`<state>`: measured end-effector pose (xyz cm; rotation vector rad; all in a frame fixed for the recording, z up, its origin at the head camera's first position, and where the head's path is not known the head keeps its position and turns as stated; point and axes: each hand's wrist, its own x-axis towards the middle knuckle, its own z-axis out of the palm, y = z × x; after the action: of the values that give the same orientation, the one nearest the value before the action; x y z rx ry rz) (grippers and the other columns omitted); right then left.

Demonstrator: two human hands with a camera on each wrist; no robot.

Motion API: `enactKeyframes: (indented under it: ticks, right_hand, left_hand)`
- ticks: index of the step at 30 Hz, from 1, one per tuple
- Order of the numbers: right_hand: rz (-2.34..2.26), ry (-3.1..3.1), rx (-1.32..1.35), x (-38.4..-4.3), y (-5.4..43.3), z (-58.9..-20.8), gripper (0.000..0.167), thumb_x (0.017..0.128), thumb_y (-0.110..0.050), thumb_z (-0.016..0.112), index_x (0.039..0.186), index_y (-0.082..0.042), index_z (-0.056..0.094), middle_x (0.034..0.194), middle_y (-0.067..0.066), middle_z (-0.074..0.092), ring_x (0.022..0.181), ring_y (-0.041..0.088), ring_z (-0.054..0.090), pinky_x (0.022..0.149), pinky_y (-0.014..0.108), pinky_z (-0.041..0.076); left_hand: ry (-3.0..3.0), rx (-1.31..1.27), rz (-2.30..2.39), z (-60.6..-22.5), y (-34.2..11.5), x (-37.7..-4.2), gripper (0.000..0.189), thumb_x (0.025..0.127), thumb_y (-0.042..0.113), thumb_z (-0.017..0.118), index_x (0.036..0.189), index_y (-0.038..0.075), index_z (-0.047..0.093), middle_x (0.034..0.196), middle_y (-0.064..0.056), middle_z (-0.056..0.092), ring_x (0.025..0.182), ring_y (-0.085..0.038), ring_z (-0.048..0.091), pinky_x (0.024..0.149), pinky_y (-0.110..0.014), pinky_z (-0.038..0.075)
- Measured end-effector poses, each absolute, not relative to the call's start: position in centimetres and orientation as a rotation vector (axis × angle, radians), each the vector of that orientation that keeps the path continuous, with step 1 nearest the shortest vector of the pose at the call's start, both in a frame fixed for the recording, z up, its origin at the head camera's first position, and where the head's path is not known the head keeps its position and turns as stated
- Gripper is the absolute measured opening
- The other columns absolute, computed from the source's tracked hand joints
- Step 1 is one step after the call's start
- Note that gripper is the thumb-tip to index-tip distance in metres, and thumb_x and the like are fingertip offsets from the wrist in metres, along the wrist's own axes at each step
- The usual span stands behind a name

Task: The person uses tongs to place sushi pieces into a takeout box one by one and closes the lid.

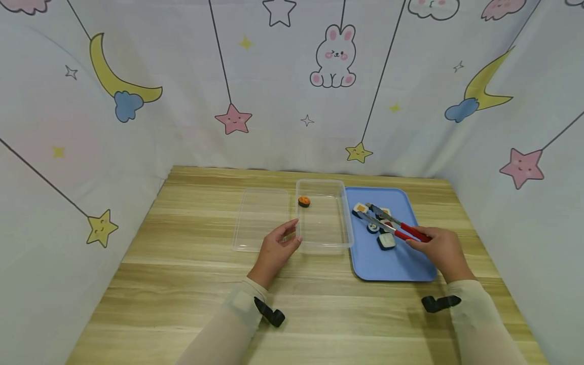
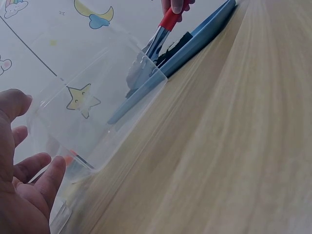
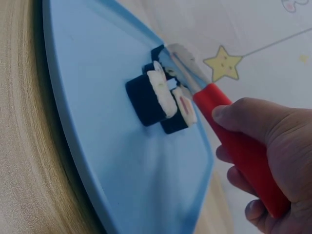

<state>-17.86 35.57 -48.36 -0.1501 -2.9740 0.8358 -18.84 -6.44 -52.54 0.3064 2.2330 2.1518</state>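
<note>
My right hand [image 1: 444, 251] grips red-handled metal tongs [image 1: 414, 232], their tips reaching over several toy sushi pieces on the blue tray [image 1: 392, 268]. A white-topped sushi roll [image 1: 387, 241] with a dark wrap lies nearest me, below the tongs; in the right wrist view this roll [image 3: 146, 100] stands in front of the others. My left hand [image 1: 277, 251] is at the left wall of a clear plastic box [image 1: 326, 245], thumb and fingers spread loosely, fingertips right at its side. Inside the box, at the back left, sits an orange-topped sushi piece [image 1: 303, 202].
Left of the box lies a flat clear lid [image 1: 262, 218] on the wooden table [image 1: 182, 284]. The tray stands directly right of the box. A patterned white curtain [image 1: 283, 76] encloses the table at the back and sides.
</note>
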Motion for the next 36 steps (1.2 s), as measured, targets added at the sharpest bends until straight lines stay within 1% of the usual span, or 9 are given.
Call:
enactKeyframes:
  ticks: [11, 16, 18, 20, 23, 29, 33, 36]
  right_hand:
    - [0.842, -2.972, -0.195, -17.8, 35.4, -48.0, 0.05, 0.089, -0.029, 0.085, 0.127, 0.001, 0.073, 0.12, 0.028, 0.069, 0.098, 0.038, 0.061, 0.072, 0.037, 0.055]
    - [0.885, -2.991, -0.257, -17.7, 35.5, -47.8, 0.056, 0.09, -0.033, 0.084, 0.134, -0.001, 0.069, 0.124, 0.029, 0.068, 0.1, 0.039, 0.058, 0.07, 0.032, 0.054]
    - [0.894, -2.972, -0.251, -17.6, 35.6, -47.7, 0.056, 0.089, -0.034, 0.084, 0.133, -0.001, 0.07, 0.124, 0.028, 0.068, 0.099, 0.038, 0.058, 0.07, 0.032, 0.053]
    - [0.88, -2.946, -0.234, -17.5, 35.6, -47.7, 0.055, 0.089, -0.033, 0.085, 0.131, -0.001, 0.071, 0.123, 0.028, 0.069, 0.098, 0.038, 0.06, 0.07, 0.032, 0.053]
    - [0.859, -2.921, -0.232, -17.4, 35.5, -47.5, 0.054, 0.089, -0.034, 0.085, 0.13, 0.0, 0.072, 0.122, 0.028, 0.07, 0.098, 0.037, 0.061, 0.072, 0.036, 0.053]
    - [0.876, -2.924, -0.285, -17.5, 35.1, -46.5, 0.061, 0.091, -0.042, 0.081, 0.135, -0.002, 0.068, 0.128, 0.03, 0.066, 0.104, 0.041, 0.06, 0.077, 0.043, 0.056]
    - [0.882, -2.915, -0.253, -17.8, 34.5, -45.6, 0.062, 0.091, -0.045, 0.08, 0.135, -0.002, 0.068, 0.128, 0.031, 0.066, 0.104, 0.042, 0.058, 0.074, 0.041, 0.057]
    - [0.858, -2.898, -0.167, -18.0, 33.8, -45.0, 0.059, 0.092, -0.041, 0.081, 0.133, -0.001, 0.07, 0.125, 0.029, 0.068, 0.102, 0.041, 0.061, 0.073, 0.041, 0.058]
  left_hand:
    - [2.237, 0.322, 2.149, -52.4, -6.5, -18.8, 0.05, 0.098, 0.006, 0.072, 0.145, 0.002, 0.059, 0.147, -0.029, 0.054, 0.137, -0.044, 0.051, 0.104, -0.037, 0.054]
    - [2.233, 0.317, 2.146, -52.3, -6.5, -18.7, 0.05, 0.098, 0.006, 0.072, 0.145, 0.002, 0.059, 0.148, -0.028, 0.053, 0.137, -0.043, 0.051, 0.103, -0.032, 0.054]
    - [2.23, 0.316, 2.149, -52.3, -6.5, -18.7, 0.049, 0.098, 0.006, 0.072, 0.145, 0.002, 0.059, 0.148, -0.028, 0.053, 0.137, -0.043, 0.051, 0.103, -0.031, 0.054]
    - [2.229, 0.311, 2.153, -52.3, -6.5, -18.7, 0.049, 0.098, 0.006, 0.072, 0.145, 0.002, 0.059, 0.147, -0.028, 0.054, 0.137, -0.043, 0.051, 0.103, -0.032, 0.054]
    - [2.229, 0.304, 2.153, -52.4, -6.5, -18.7, 0.049, 0.097, 0.005, 0.072, 0.145, 0.003, 0.06, 0.147, -0.029, 0.054, 0.137, -0.044, 0.052, 0.104, -0.034, 0.054]
    - [2.246, 0.335, 2.128, -52.3, -6.7, -18.7, 0.049, 0.098, 0.008, 0.073, 0.144, 0.002, 0.06, 0.145, -0.029, 0.055, 0.136, -0.045, 0.053, 0.103, -0.04, 0.055]
    - [2.255, 0.354, 2.117, -52.1, -6.8, -18.7, 0.049, 0.098, 0.009, 0.073, 0.145, 0.002, 0.06, 0.145, -0.029, 0.055, 0.135, -0.045, 0.053, 0.102, -0.04, 0.055]
    - [2.259, 0.357, 2.119, -52.0, -6.8, -18.6, 0.049, 0.098, 0.009, 0.073, 0.145, 0.003, 0.06, 0.145, -0.029, 0.055, 0.135, -0.045, 0.053, 0.102, -0.042, 0.055]
